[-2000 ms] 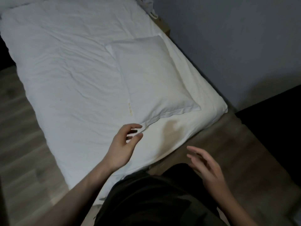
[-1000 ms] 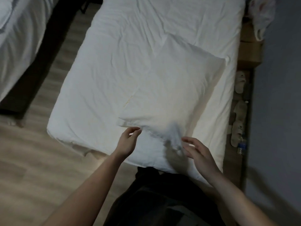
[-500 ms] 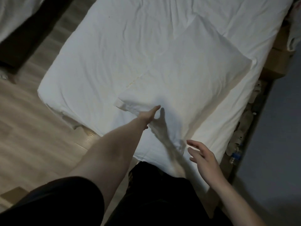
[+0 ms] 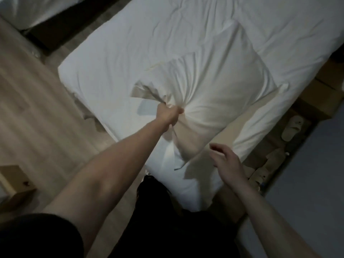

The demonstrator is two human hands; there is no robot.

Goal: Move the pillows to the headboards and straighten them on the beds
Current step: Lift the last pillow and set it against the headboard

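Note:
A white pillow (image 4: 219, 84) lies askew on the near end of a bed with a white crumpled sheet (image 4: 141, 41). My left hand (image 4: 168, 113) is clenched on the pillow's near edge, and the cloth bunches in folds around the fist. The pillow's near corner is lifted off the sheet. My right hand (image 4: 226, 159) hovers open, fingers apart, just right of the pillow's lower corner and above the mattress edge, touching nothing.
A second bed (image 4: 37, 10) stands at the top left across a strip of wooden floor (image 4: 33, 112). Slippers (image 4: 292, 127) and a bottle lie in the narrow gap between the bed and the grey wall (image 4: 316, 174). A wooden box (image 4: 14, 183) sits at the left edge.
My left hand has gone from touching the pillow's edge to gripping it in a fist, bunching and lifting the cloth. My right hand stays open, now closer to the pillow's corner.

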